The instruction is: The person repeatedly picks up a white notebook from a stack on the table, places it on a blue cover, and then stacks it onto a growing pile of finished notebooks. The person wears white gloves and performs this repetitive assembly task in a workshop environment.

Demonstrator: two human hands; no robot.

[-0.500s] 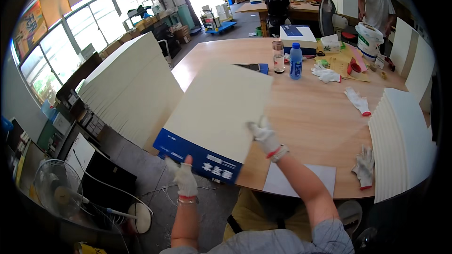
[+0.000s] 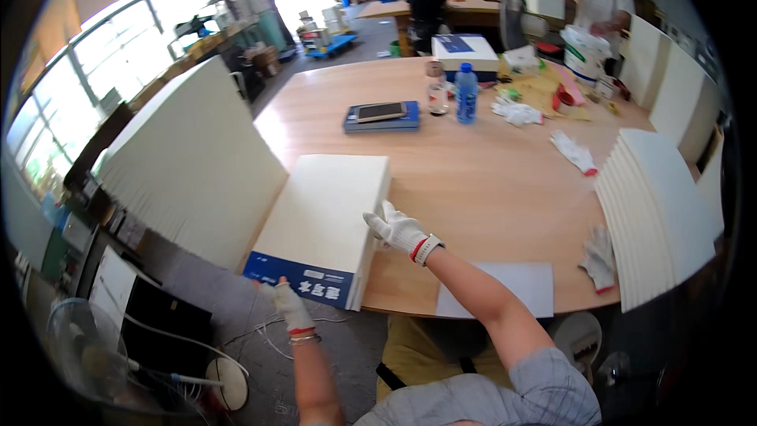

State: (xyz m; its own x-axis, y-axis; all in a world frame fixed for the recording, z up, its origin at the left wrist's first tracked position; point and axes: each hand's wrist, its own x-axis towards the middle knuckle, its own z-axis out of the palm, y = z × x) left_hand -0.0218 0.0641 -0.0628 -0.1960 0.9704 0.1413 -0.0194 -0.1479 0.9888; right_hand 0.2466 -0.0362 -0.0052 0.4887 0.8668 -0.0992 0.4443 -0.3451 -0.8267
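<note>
A thick stack of cream paper pads (image 2: 327, 197) lies on the table's near left part, with a dark blue printed band (image 2: 303, 278) across its near end. My left hand (image 2: 288, 308), in a white knit glove with bare fingertips, is at the near edge of the band, its thumb and fingers apart. Beside the stack's right long side is my right hand (image 2: 400, 233), also gloved, with fingers spread and touching or very near the edge. Neither hand is closed round the stack. Some of the fingertips are hard to make out.
Tall piles of cream sheets (image 2: 189, 158) and white boards (image 2: 658, 213) flank the table. A phone (image 2: 381, 112) rests on a blue box. Farther back stand a blue-capped bottle (image 2: 467, 95), a tumbler (image 2: 437, 91) and a white bucket (image 2: 585, 54). Loose gloves (image 2: 599, 259) lie right; co-workers are beyond.
The top pad, raised and tilted between my hands before, now lies flat and squared on the stack. The phone and blue box it mostly covered now show. The view has shifted somewhat.
</note>
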